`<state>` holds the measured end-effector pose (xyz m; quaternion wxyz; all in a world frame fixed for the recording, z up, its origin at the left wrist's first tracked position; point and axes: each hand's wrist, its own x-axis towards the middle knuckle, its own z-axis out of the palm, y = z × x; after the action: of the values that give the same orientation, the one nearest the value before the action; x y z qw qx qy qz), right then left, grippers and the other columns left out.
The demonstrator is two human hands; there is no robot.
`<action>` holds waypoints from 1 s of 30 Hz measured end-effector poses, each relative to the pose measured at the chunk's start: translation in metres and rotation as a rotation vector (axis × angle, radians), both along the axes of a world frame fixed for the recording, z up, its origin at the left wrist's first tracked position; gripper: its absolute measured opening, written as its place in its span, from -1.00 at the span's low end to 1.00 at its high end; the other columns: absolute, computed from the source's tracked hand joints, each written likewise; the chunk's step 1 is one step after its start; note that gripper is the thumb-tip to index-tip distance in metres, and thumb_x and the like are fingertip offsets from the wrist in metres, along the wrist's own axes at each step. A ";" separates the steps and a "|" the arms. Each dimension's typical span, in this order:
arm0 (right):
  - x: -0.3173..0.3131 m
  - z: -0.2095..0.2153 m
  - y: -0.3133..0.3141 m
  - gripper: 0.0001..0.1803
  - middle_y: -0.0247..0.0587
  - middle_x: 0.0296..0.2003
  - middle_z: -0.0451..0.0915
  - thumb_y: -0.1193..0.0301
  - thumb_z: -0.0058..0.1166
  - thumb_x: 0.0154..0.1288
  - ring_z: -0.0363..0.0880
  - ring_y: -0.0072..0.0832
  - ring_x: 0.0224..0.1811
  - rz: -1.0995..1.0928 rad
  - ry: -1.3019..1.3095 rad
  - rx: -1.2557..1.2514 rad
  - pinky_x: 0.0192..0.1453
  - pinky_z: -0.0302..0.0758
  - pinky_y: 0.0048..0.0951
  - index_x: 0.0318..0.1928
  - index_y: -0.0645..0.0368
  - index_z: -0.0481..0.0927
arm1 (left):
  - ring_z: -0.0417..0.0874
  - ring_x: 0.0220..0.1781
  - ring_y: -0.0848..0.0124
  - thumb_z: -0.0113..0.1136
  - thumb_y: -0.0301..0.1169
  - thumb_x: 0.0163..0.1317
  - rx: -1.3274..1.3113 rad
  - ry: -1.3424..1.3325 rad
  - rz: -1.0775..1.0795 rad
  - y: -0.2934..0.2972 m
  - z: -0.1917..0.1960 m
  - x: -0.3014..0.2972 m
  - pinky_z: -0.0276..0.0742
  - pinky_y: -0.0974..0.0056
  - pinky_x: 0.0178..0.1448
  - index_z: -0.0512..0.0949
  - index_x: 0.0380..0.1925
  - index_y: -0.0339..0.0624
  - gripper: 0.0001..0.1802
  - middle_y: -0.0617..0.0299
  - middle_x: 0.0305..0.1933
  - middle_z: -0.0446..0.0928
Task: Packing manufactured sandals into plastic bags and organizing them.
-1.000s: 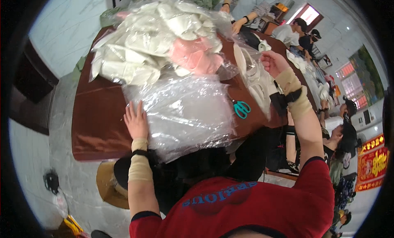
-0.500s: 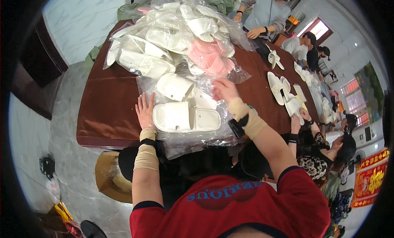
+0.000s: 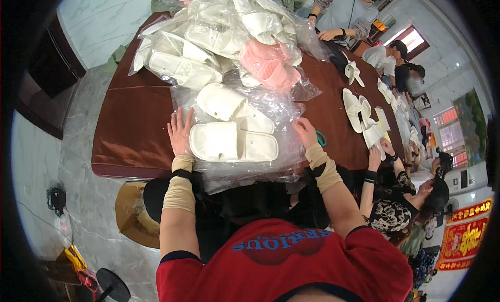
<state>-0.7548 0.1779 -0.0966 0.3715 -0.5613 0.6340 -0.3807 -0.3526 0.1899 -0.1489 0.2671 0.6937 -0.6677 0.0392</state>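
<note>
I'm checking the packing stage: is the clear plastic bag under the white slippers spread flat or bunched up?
Spread flat. The clear bag lies open across the brown table, with the left hand pressing one edge and the right hand the other.

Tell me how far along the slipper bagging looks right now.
Done: a heap of bagged slippers sits at the far end of the table. In hand: a white pair lies on clear plastic bags, the left hand flat beside it and the right hand at the plastic's edge. Left: loose slippers to the right are unbagged.
</note>
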 end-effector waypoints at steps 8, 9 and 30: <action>-0.010 0.055 0.015 -0.79 -0.21 -0.20 0.58 0.39 0.00 0.27 0.56 -0.47 -0.14 0.141 -0.823 0.139 -0.06 0.52 -0.39 -0.13 0.21 0.50 | 0.07 0.41 0.05 -0.02 -0.12 0.17 -0.016 0.003 -0.019 -0.002 0.005 -0.002 -0.03 -0.08 0.40 0.15 0.32 0.31 -0.35 0.18 0.42 0.04; -0.006 0.056 0.016 -0.79 -0.19 -0.19 0.58 0.42 -0.01 0.27 0.56 -0.48 -0.13 0.201 -0.819 0.199 -0.08 0.53 -0.39 -0.11 0.21 0.50 | 0.07 0.41 0.05 -0.03 -0.12 0.18 0.002 -0.008 -0.011 0.000 0.002 0.002 -0.03 -0.08 0.40 0.14 0.32 0.31 -0.35 0.19 0.42 0.04; 0.043 -0.017 -0.023 -0.08 -0.16 -0.13 0.45 0.28 0.45 -0.15 0.45 -0.41 -0.11 0.457 0.273 0.381 -0.04 0.46 -0.36 0.24 0.03 0.20 | 0.08 0.41 0.06 -0.02 -0.14 0.17 0.013 0.010 0.002 -0.004 0.001 -0.002 -0.04 -0.05 0.41 0.16 0.30 0.33 -0.36 0.18 0.42 0.04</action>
<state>-0.7115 0.1554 -0.1136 0.4573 -0.6554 0.5953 -0.0835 -0.3543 0.1860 -0.1476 0.2659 0.6965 -0.6658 0.0315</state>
